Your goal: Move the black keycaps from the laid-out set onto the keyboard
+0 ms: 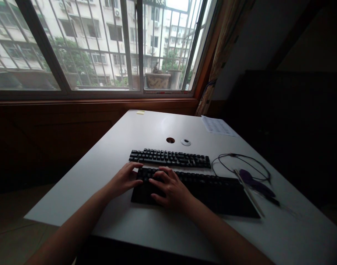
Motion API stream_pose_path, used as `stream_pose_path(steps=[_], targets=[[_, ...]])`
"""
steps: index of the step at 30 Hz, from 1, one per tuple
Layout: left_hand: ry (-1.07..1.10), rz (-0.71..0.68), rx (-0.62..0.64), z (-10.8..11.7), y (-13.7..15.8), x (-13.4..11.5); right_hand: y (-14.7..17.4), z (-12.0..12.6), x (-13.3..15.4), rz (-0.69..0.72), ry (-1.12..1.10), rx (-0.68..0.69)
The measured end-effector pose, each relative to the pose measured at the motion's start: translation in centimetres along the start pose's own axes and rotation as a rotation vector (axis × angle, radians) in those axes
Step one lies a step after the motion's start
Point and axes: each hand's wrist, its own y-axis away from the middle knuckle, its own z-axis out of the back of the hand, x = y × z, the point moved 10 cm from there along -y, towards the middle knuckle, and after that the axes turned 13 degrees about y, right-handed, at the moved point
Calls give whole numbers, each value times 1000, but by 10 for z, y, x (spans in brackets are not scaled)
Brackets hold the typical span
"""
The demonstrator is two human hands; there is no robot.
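A long black board (212, 200) lies flat on the white table, with small black keycaps (196, 177) lined along its far side. My left hand (125, 179) is at the board's left end, thumb and forefinger apart near its far corner. Over the board's left part hovers or rests my right hand (169, 187), its fingers bent and spread, tips close to the keycaps. Whether the fingertips press on anything is too dark to tell. Just beyond the board sits a black keyboard (171, 158) with several rows of keys.
Right of the board are a looped black cable (245, 157), a thin pale stick (248, 193) and a dark purple item (253, 182). Farther back lie a round white cover (185, 142), a cable hole (170, 140), printed paper (218, 126) and yellow notes (140, 112). A barred window is behind.
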Motion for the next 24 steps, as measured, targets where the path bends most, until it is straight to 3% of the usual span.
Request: stream_pose_path(steps=[9, 20, 24], targets=[[96, 53, 0, 0, 1, 11, -1, 8, 9, 69, -64, -11], [91, 61, 1, 1, 1, 6, 0, 13, 2, 41, -250, 7], [87, 58, -3, 1, 1, 7, 1, 14, -5, -19, -227, -17]])
